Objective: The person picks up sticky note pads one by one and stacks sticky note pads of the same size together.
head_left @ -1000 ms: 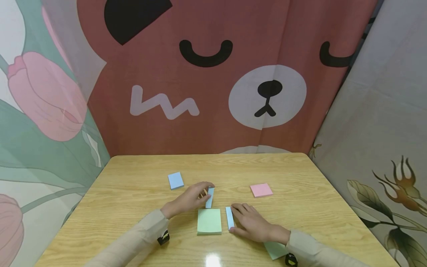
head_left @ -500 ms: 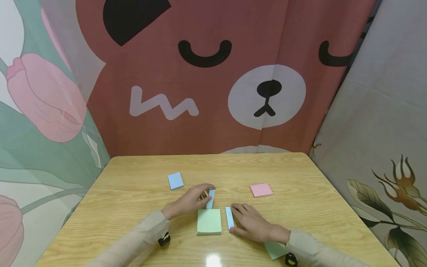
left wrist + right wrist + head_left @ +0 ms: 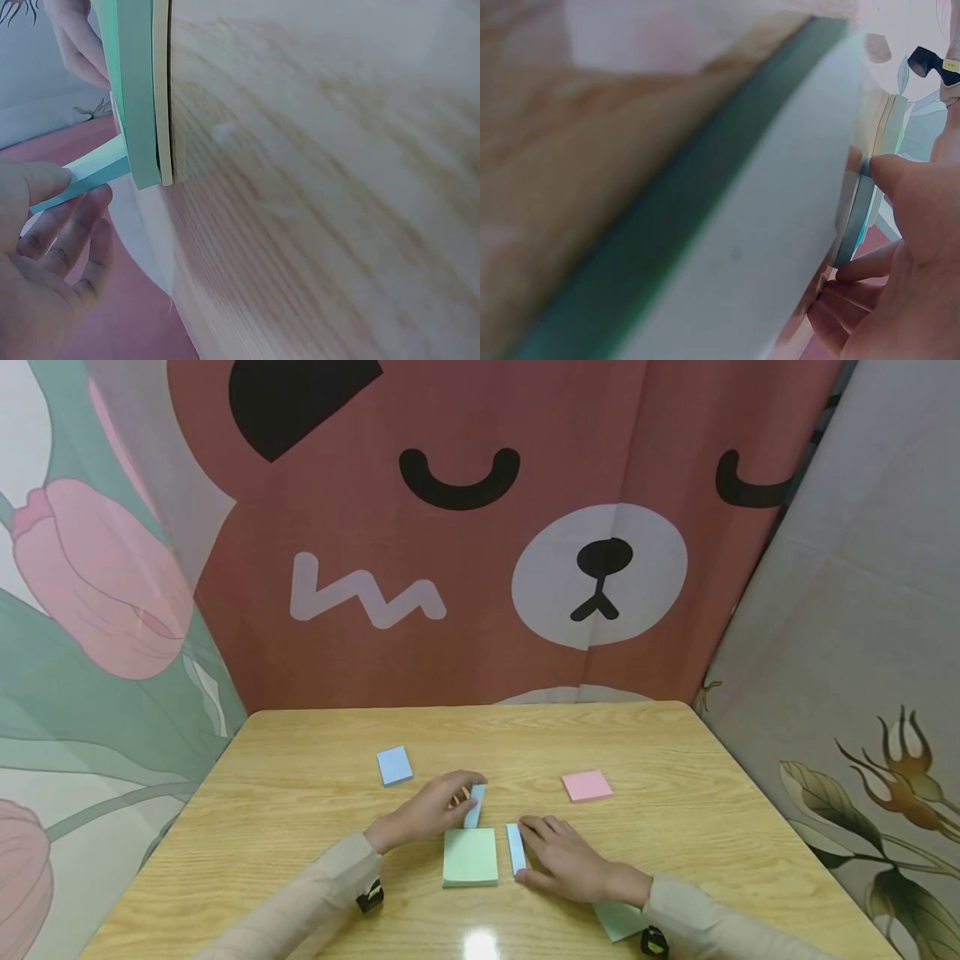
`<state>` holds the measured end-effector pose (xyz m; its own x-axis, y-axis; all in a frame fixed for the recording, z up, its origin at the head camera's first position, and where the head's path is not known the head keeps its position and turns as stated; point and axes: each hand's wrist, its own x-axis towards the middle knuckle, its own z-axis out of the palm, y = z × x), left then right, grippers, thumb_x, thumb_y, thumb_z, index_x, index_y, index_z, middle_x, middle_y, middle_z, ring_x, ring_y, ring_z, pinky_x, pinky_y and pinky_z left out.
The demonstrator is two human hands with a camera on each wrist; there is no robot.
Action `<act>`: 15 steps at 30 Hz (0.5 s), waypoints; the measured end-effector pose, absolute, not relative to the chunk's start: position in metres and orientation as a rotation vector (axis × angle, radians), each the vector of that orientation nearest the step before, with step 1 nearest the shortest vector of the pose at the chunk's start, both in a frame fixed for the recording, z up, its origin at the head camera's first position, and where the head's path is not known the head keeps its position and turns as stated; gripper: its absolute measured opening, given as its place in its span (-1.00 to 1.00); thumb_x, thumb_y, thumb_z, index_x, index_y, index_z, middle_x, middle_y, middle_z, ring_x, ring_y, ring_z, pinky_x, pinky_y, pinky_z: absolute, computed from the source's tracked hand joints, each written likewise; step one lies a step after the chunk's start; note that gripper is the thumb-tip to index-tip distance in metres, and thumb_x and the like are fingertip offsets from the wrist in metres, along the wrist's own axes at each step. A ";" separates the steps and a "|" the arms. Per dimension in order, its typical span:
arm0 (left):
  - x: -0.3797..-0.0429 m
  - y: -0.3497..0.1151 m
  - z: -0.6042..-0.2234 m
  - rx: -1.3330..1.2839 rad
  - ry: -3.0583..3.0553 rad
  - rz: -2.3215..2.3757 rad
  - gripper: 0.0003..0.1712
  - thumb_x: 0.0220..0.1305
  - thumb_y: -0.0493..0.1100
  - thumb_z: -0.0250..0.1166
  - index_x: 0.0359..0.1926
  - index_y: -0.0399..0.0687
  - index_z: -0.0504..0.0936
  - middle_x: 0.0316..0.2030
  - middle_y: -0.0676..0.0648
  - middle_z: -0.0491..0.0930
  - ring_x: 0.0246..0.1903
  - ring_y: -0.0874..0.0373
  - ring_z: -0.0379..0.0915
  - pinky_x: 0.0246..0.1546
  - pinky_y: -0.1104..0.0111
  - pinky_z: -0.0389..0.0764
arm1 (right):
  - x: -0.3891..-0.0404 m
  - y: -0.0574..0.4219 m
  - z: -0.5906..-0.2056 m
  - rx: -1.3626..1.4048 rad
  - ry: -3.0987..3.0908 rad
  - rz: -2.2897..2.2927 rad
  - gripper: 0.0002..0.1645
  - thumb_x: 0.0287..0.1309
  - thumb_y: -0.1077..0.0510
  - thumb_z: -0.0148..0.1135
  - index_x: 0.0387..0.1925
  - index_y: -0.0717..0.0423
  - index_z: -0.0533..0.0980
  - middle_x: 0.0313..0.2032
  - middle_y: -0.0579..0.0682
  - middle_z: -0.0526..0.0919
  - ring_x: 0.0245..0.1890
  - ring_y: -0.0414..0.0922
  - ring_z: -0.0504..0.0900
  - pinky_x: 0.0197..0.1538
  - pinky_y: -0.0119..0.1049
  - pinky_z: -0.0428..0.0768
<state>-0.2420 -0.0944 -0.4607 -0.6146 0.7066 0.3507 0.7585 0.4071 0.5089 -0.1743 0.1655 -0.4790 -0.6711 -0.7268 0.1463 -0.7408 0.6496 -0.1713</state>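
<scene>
While the left hand point(image 3: 426, 810) pinches one narrow light-blue paper strip point(image 3: 475, 807) between thumb and fingers, the right hand point(image 3: 564, 864) grips a second narrow light-blue paper strip point(image 3: 516, 850) end to end, thumb low, fingers high. Both lower centre of frame: first just above the light-green square paper pad point(image 3: 470, 857), long axis up-frame, top leaning right, contact unclear; second just right of it, apart, top leaning slightly left.
</scene>
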 end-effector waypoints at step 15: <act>-0.242 -0.088 -0.455 -1.318 -2.523 -1.015 -0.57 0.28 -0.17 0.04 0.17 0.07 0.26 0.01 0.08 0.37 -0.30 0.34 0.38 -0.35 0.55 0.45 | -0.174 0.165 -0.478 1.240 -2.806 0.316 -0.17 0.17 -0.24 -0.10 0.21 0.34 0.17 0.18 0.17 0.21 0.09 -0.03 0.22 0.05 -0.04 0.28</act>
<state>-0.2416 -0.0883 -0.4547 -0.6135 0.6857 0.3917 0.7658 0.3957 0.5069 -0.1740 0.1646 -0.4781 -0.6755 -0.7249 0.1347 -0.7367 0.6562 -0.1633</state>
